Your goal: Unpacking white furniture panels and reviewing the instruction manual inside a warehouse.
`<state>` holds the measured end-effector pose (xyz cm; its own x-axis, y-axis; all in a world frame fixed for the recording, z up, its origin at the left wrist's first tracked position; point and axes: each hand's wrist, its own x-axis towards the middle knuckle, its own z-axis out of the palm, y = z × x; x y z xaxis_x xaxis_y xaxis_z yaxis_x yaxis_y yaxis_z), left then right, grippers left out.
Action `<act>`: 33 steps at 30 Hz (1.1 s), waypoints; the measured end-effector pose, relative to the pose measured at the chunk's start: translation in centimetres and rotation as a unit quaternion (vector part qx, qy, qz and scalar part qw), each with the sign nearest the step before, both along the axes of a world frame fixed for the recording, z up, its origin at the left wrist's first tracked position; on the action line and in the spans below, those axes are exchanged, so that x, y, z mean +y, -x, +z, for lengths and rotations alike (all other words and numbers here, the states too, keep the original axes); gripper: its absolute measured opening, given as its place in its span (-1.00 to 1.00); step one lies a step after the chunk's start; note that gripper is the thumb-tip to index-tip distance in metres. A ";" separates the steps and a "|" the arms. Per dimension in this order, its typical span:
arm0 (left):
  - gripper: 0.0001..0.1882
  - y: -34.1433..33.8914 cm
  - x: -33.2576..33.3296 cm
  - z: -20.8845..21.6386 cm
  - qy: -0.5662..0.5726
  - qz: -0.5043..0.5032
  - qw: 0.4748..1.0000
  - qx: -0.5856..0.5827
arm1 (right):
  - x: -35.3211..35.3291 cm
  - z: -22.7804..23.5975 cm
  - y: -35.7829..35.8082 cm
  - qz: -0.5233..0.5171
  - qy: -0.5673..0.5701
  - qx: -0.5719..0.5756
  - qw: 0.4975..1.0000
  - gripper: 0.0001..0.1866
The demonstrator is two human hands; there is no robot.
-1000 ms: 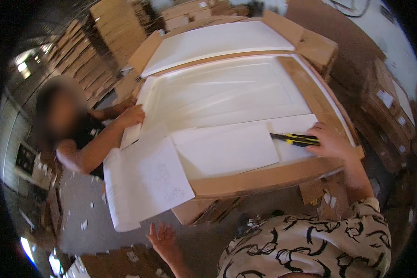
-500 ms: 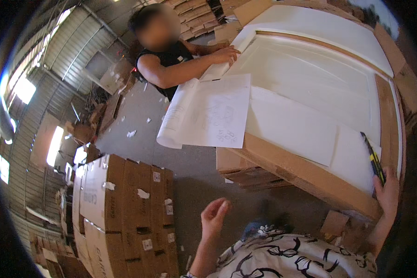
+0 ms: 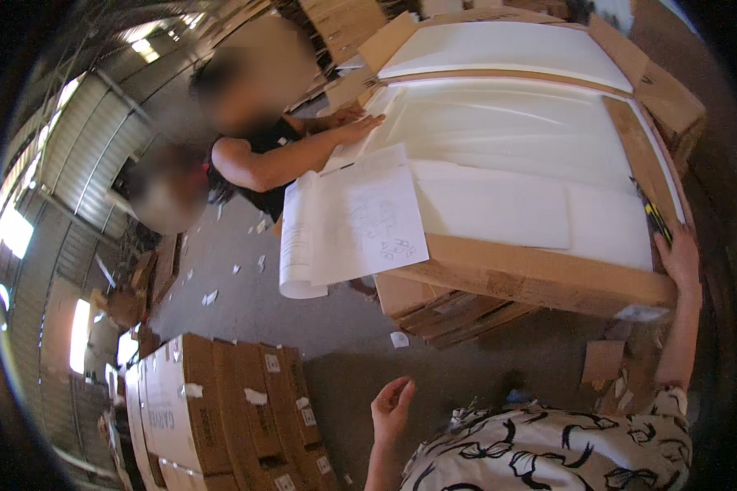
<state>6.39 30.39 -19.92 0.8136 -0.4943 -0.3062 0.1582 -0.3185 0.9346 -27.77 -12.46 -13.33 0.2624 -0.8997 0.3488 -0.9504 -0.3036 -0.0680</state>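
My right hand (image 3: pixel 680 259) is at the near right corner of a large open cardboard box (image 3: pixel 540 282). It is closed around the lower end of a black and yellow utility knife (image 3: pixel 654 216), whose tip points away over the box. Inside the box lie a white panel (image 3: pixel 499 123) and white foam sheets (image 3: pixel 499 204). My left hand (image 3: pixel 393 407) hangs over the floor in front of the box, fingers loosely curled and apart from the thumb, with nothing visible in it. A curling paper sheet with pencil sketches (image 3: pixel 364 213) lies over the box's left corner.
Across the box's left end, a co-worker (image 3: pixel 262 155) has both hands on its edge. A second person (image 3: pixel 168 192) is farther back. Stacked cartons (image 3: pixel 221 409) stand at the lower left. Flattened cardboard (image 3: pixel 467 315) lies under the box; paper scraps (image 3: pixel 210 298) litter the floor.
The view has shifted, so the box appears higher and further left. A second person has come into view behind the co-worker. My right hand stays at the knife; my left stays loosely curled.
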 end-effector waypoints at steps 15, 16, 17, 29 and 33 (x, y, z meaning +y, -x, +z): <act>-0.42 -9.1 2.9 -1.6 0.150 -0.060 0.986 -0.045 | 0.1 -0.4 -0.7 -0.158 0.048 0.013 0.986 -0.47; -0.36 -10.1 0.8 -0.7 0.186 -0.066 0.980 -0.037 | 0.7 0.2 -1.6 -0.145 0.061 0.010 0.988 -0.45; -0.31 -11.2 -1.0 0.1 0.222 -0.070 0.972 -0.030 | 1.6 0.7 -2.5 -0.171 0.026 -0.001 0.985 -0.44; -0.49 -19.4 -13.2 6.3 0.369 0.178 0.912 -0.033 | 2.5 0.9 -1.9 -0.153 0.013 -0.090 0.984 -0.54; -0.68 -18.3 -15.7 9.7 0.343 0.147 0.908 -0.190 | 2.2 0.2 -1.5 -0.143 0.035 -0.104 0.984 -0.54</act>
<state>24.64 14.72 -10.25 0.9234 -0.2073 0.3230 -0.2337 0.3639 0.9017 -26.22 -10.30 -13.17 -0.0805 -0.8980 0.4327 -0.9654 -0.0378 -0.2579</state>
